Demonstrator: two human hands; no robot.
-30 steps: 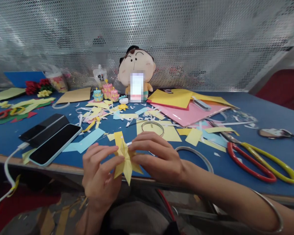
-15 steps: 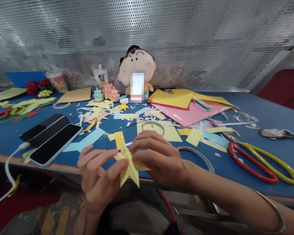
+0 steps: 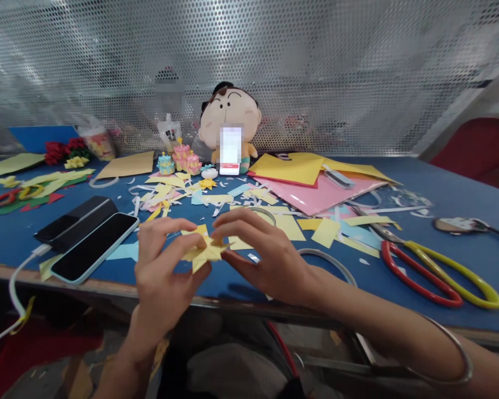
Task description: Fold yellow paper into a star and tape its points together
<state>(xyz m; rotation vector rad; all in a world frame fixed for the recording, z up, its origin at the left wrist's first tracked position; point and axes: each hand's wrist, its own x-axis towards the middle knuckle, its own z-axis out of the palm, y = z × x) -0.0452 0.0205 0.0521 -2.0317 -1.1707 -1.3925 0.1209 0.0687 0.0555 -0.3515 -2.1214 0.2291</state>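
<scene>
A folded yellow paper star (image 3: pixel 205 252) is held flat between both hands, just above the front edge of the blue table (image 3: pixel 449 197). My left hand (image 3: pixel 164 271) pinches its left side with thumb and fingers. From the right, my right hand (image 3: pixel 266 252) grips the star's other side with its fingertips; a silver bangle sits on that forearm. Yellow paper pieces (image 3: pixel 289 226) and a ring of tape (image 3: pixel 336 265) lie just behind the hands.
Two phones (image 3: pixel 85 233) lie at the left, one on a white cable. Red-and-yellow scissors (image 3: pixel 436 271) rest at the right. Pink and yellow sheets (image 3: pixel 316 177), small paper models (image 3: pixel 182 158) and a plush doll (image 3: pixel 229 124) stand farther back before a perforated metal screen.
Both hands have risen over the table's edge with the star. The star has turned from hanging upright with a point downward to lying nearly flat.
</scene>
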